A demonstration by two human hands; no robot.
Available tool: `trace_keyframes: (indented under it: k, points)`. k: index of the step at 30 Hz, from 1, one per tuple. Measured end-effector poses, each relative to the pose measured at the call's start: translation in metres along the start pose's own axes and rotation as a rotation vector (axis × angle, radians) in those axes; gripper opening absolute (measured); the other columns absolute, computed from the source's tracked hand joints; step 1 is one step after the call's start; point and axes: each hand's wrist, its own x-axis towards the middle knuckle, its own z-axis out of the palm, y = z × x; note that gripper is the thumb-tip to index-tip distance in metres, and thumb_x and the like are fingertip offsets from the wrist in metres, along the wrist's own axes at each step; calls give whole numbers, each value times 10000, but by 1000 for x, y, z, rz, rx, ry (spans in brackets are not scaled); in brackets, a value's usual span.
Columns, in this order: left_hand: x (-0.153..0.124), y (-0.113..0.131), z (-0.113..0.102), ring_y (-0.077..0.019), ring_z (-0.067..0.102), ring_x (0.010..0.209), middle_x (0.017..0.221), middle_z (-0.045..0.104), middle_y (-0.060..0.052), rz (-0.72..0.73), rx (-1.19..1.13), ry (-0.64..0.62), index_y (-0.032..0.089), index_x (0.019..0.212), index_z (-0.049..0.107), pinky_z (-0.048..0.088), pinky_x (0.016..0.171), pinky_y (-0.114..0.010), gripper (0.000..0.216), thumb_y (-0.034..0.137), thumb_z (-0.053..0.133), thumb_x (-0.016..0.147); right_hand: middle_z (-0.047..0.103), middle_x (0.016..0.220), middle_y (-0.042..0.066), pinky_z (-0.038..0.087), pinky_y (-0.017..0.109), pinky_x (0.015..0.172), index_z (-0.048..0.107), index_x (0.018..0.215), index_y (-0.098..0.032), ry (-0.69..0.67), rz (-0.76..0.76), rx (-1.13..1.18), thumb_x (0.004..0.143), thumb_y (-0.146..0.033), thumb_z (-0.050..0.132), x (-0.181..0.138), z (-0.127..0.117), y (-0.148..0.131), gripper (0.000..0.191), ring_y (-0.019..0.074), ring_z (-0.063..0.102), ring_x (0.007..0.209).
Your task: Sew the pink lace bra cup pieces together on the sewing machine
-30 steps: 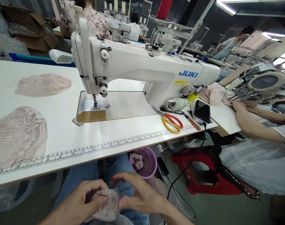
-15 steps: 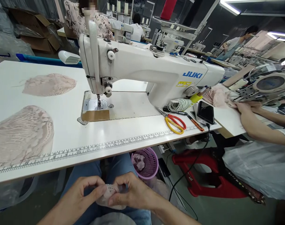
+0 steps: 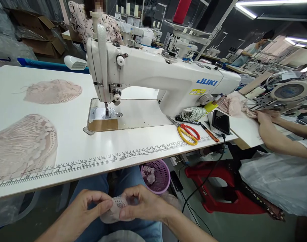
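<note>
Over my lap, a small piece of pale lace fabric (image 3: 114, 210) is pinched between my two hands. My left hand (image 3: 91, 210) grips its left edge with thumb and fingertips. Thumb and fingers of my right hand (image 3: 140, 205) hold its right side; a dotted lace band shows between the hands. On the table to the left lie a large pale pink lace piece (image 3: 24, 144) and a smaller lace piece (image 3: 53, 91), both flat. The white sewing machine (image 3: 143, 67) stands ahead, with no fabric under its needle.
Scissors (image 3: 188, 132), a coil of white cord (image 3: 193, 113) and a phone (image 3: 221, 121) lie on the table's right. A purple basket (image 3: 164, 178) with scraps sits below the edge. A red stool (image 3: 214, 191) and a co-worker's arm (image 3: 281, 131) are at right.
The lace piece has shifted slightly left and tilted between my fingers, showing more of its dotted band. Both hands keep their pinch. The view has moved a little.
</note>
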Motion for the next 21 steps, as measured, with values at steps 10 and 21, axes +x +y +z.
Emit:
trace_keyframes:
  k: [10, 21]
  points:
    - [1, -1, -3, -240, 617, 813, 806, 725, -39, -10, 21, 1, 184, 814, 743, 448, 754, -282, 281, 435, 649, 731, 406, 541, -80, 219, 197, 466, 548, 623, -151, 104, -13, -36, 569, -615, 801, 0, 4, -3, 531, 56, 318, 528]
    - [1, -1, -1, -214, 577, 738, 721, 673, -40, 9, -28, 46, 176, 754, 708, 429, 676, -261, 469, 624, 578, 795, 458, 597, -48, 283, 209, 522, 555, 642, -156, 157, -39, -57, 625, -534, 782, 2, 8, -7, 442, 87, 381, 598]
